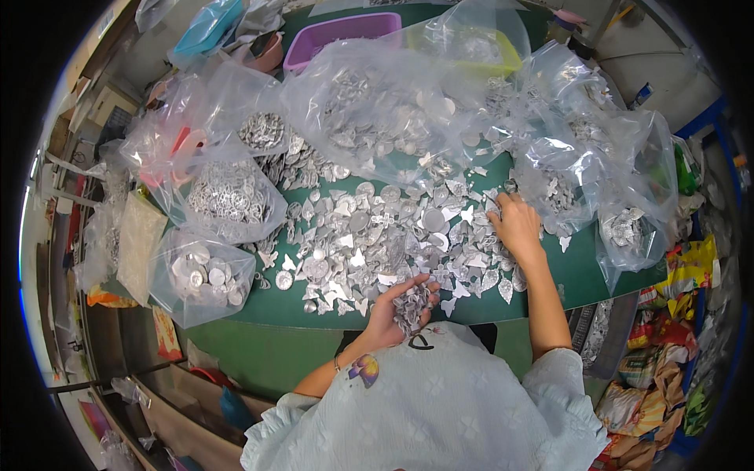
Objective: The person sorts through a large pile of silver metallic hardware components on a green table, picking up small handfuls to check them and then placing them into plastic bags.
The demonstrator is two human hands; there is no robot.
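Note:
My left hand (386, 321) is cupped near the table's front edge, its fingers curled round a heap of small silver-grey metal pieces (411, 309). Toward the right side of the spread, my right hand (517, 224) reaches down with bent fingers at the loose pieces. Its fingertips are partly hidden, so what they pinch is too small to make out. Between and beyond the hands lies a wide scatter of flat metal charms (377, 235), with discs, leaf shapes and butterfly-like shapes among them. The pieces rest on a green tabletop (310, 302).
Clear plastic bags of metal pieces surround the scatter: one with discs (206, 275), one with ring-like parts (228, 192), a large one (369, 110) behind, another (554, 184) at right. Purple (343, 30) and yellow (506, 55) bins stand at the back. Colourful packages (652, 353) are stacked right.

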